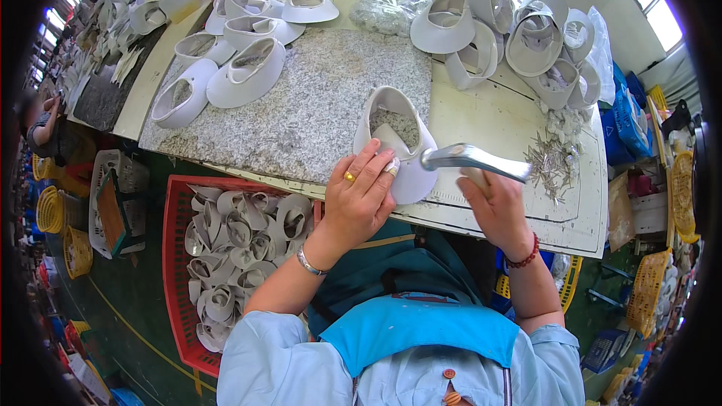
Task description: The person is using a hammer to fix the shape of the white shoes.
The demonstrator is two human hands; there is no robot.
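Observation:
A white shoe upper (415,180), curved into a ring with a broad rounded front, lies at the near edge of the stone slab (323,68). My left hand (361,189) presses its fingers onto the upper's overlapping strap and holds it there; a wrapped fingertip and a ring show. In my right hand (496,209) is a shoemaker's hammer (477,156) with a shiny, curved metal head. The hammer's round face is at the right side of the upper; whether it touches cannot be told. The fingers hide most of its handle.
Several similar uppers (248,71) stand at the slab's far left, and more are piled (535,41) at the far right. Loose metal nails (555,162) lie right of the hammer. A red crate (171,271) of white pieces stands below the table's left side.

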